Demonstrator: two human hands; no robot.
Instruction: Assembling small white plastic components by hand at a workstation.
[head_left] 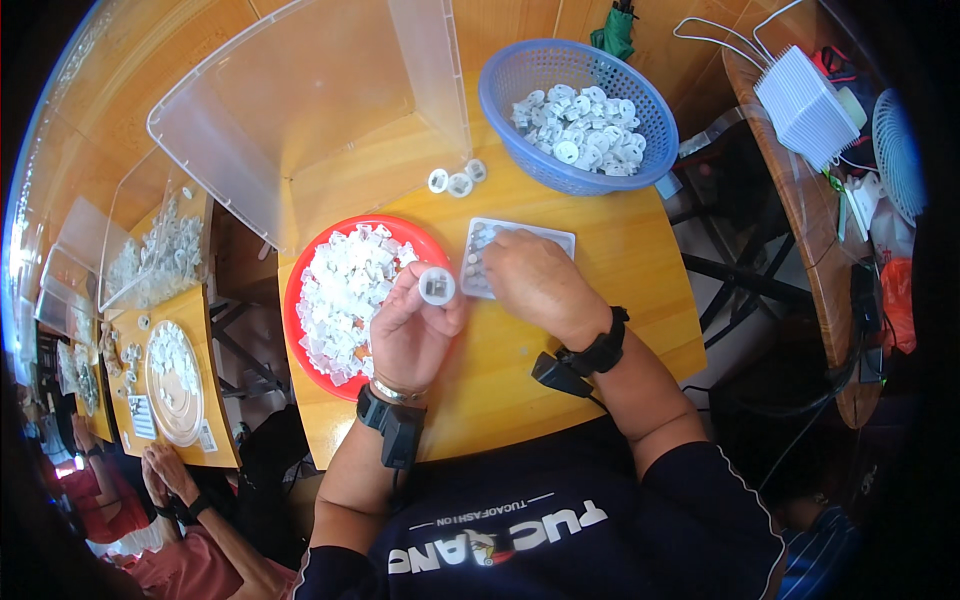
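Right grip [535,282] palm-down over tray [562,240]

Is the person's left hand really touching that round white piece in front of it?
Touching: the head view shows the left hand holding up the round white piece, its rim against the fingers.

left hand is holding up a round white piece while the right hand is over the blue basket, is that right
Not quite: the head view shows the right hand over the small white tray, not the blue basket, which stands farther back. The left hand is holding up a round white piece.
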